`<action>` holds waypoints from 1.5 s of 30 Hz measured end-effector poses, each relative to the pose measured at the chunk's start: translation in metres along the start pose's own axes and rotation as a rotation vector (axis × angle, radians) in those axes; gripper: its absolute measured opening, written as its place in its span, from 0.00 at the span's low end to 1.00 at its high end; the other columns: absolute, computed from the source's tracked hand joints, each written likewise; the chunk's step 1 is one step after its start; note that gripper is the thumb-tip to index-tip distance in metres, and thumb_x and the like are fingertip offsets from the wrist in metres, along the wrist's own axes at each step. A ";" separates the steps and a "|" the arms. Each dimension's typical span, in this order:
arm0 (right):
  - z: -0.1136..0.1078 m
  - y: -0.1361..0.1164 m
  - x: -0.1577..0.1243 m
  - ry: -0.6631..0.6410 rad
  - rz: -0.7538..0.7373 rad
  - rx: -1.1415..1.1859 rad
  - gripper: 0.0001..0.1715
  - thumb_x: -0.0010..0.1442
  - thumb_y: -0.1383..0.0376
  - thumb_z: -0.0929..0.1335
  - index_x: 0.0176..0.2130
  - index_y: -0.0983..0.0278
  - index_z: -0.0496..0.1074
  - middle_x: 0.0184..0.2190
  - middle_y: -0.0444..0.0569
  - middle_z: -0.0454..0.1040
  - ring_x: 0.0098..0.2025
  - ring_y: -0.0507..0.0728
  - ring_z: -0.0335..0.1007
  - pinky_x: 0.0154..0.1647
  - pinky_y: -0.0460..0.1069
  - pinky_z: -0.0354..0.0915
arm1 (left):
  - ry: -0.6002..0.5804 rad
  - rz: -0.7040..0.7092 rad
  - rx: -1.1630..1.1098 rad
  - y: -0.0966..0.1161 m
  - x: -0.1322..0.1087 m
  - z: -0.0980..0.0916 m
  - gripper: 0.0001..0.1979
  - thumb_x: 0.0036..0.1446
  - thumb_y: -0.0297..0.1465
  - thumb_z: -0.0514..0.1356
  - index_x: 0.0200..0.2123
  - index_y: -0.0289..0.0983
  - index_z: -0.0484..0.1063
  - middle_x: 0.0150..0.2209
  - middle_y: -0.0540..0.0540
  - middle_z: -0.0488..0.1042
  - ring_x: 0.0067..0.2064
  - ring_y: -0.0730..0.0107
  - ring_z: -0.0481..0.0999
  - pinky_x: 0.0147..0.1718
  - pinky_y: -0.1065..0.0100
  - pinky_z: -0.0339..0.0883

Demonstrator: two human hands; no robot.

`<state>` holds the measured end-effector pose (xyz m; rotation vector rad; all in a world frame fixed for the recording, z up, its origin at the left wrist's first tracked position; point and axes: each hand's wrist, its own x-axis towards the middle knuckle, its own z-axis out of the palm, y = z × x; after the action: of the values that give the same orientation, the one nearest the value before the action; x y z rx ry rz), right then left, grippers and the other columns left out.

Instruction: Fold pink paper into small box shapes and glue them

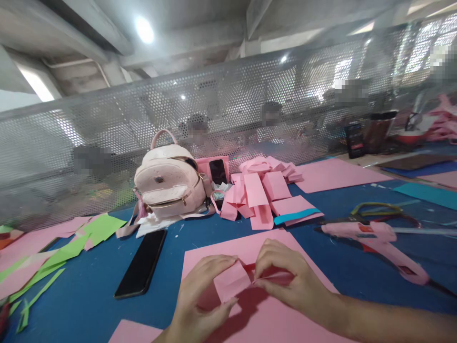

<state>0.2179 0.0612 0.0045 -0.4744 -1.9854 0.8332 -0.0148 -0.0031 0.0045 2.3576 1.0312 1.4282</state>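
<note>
Pinching: the left hand [200, 297] and the right hand [287, 278] hold one small folded pink paper piece [231, 282] between them.
Left grip: thumb under and fingers over the piece's left side, closed on the paper.
Right grip: fingertips pressed together on the piece's right edge, nipping a thin fold.
Paper piece: low in the middle of the view, over a large pink sheet [214, 250]; whether it touches the sheet cannot be told.
Pink sheet: flat on the blue table [89, 295], under both hands.
Black phone [141, 264]: lying flat on the table left of the sheet, apart from the hands.
Pile of folded pink pieces [260, 190]: beyond the sheet, with a teal strip [296, 215] on its near right edge.
Backpack [167, 183]: pale pink, upright, left of the pile, in front of a perforated metal screen [214, 105].
Glue gun [378, 238]: pink, on its side at the right, with scissors [378, 208] just behind it.
Green scraps [100, 228]: on the table at the far left.
</note>
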 end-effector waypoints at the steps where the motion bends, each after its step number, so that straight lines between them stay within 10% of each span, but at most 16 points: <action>1: 0.000 0.000 0.000 -0.004 -0.005 0.002 0.06 0.63 0.62 0.74 0.34 0.59 0.75 0.31 0.44 0.76 0.36 0.55 0.69 0.41 0.51 0.63 | -0.002 -0.003 0.000 0.000 0.000 0.000 0.25 0.60 0.30 0.66 0.60 0.41 0.68 0.54 0.40 0.79 0.54 0.59 0.79 0.54 0.62 0.74; 45: 0.002 -0.001 -0.003 -0.006 -0.065 -0.006 0.05 0.63 0.63 0.74 0.35 0.59 0.75 0.31 0.44 0.76 0.37 0.55 0.68 0.41 0.51 0.62 | 0.061 -0.008 0.018 0.009 0.004 0.005 0.22 0.57 0.28 0.68 0.55 0.42 0.73 0.50 0.42 0.81 0.51 0.59 0.81 0.51 0.63 0.76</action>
<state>0.2176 0.0577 0.0029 -0.4087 -1.9990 0.7890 -0.0047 -0.0063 0.0093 2.3337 1.0715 1.5024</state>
